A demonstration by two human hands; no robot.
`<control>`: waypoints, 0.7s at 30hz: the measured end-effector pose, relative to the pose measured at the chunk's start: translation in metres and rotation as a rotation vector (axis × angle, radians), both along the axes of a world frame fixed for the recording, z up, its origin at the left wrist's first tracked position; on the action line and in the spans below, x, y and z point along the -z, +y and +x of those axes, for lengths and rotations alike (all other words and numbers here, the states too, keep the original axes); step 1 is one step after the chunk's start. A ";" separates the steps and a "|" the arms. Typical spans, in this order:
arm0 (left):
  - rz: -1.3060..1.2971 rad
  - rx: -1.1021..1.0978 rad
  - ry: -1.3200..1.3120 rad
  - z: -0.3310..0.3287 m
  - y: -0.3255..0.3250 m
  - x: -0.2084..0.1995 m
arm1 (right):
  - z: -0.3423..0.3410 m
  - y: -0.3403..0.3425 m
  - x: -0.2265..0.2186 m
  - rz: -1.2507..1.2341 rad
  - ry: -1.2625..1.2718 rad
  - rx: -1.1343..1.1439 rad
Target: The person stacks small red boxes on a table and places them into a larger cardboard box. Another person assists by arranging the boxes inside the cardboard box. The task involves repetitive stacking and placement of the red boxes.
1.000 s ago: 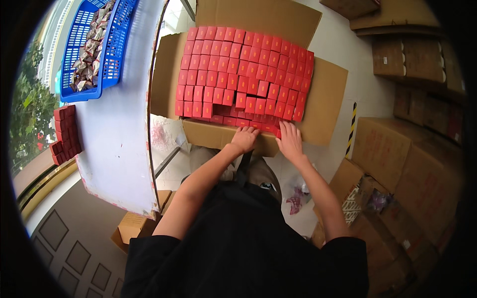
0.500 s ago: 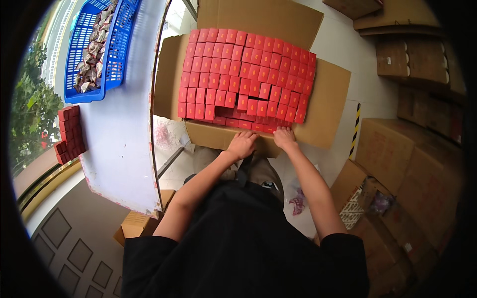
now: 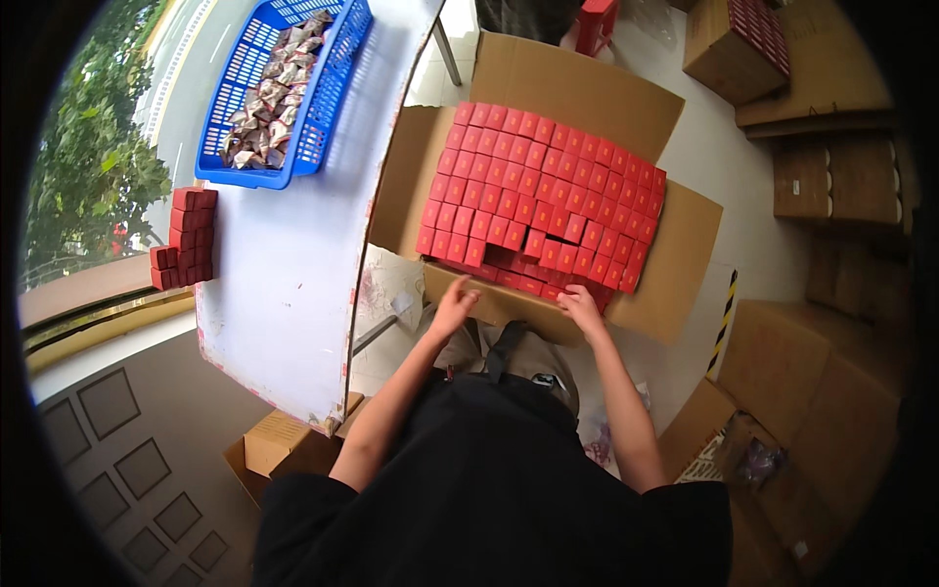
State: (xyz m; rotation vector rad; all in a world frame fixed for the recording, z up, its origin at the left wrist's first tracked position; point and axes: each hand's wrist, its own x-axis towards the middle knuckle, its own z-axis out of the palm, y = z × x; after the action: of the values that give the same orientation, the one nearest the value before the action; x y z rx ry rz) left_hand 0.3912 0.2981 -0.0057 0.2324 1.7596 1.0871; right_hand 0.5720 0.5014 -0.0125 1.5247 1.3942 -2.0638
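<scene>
- Below the desk's (image 3: 284,293) right edge, on the floor, an open cardboard carton (image 3: 685,264) stands with its flaps spread, packed with rows of small red boxes (image 3: 548,186).
- Left hand (image 3: 455,305) hovers over the carton's near flap, fingers loosely spread, its grip open and holding nothing.
- Right hand (image 3: 584,308) rests at the near row of red boxes, fingers curled down onto them; whether its grip has closed on one I cannot tell.
- Near row sits uneven (a few boxes look sunk or tilted beside the gap), so, as I judge it, pressing evenly with flat fingertips and squaring each box against its neighbours would keep the layer level.
- At the desk's far left corner, a blue plastic basket (image 3: 323,108) holds a heap of small foil-wrapped packets (image 3: 264,108).
- Along the desk's left edge, a short stack of the same red boxes (image 3: 186,240) stands well apart from the carton.
- More closed cardboard cartons (image 3: 831,176) crowd the floor on the right.
</scene>
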 end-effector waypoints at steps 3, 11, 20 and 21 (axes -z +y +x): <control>0.151 -0.746 -0.781 -0.029 0.006 0.000 | -0.024 -0.014 0.025 -0.700 0.348 0.638; 0.416 -0.930 -1.013 -0.062 0.058 0.009 | -0.088 -0.022 0.036 -0.714 0.508 1.057; 0.251 -0.997 -0.931 -0.059 0.026 0.019 | -0.051 -0.028 0.026 -0.786 0.520 1.022; 0.138 -0.974 -0.891 -0.062 0.011 0.009 | -0.041 -0.025 0.017 -0.753 0.492 1.041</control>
State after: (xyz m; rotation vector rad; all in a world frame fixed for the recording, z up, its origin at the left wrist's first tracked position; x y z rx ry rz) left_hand 0.3290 0.3092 -0.0151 -0.9911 0.9230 1.6275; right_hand 0.5312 0.4763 -0.0299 1.5342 -0.3618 -3.1279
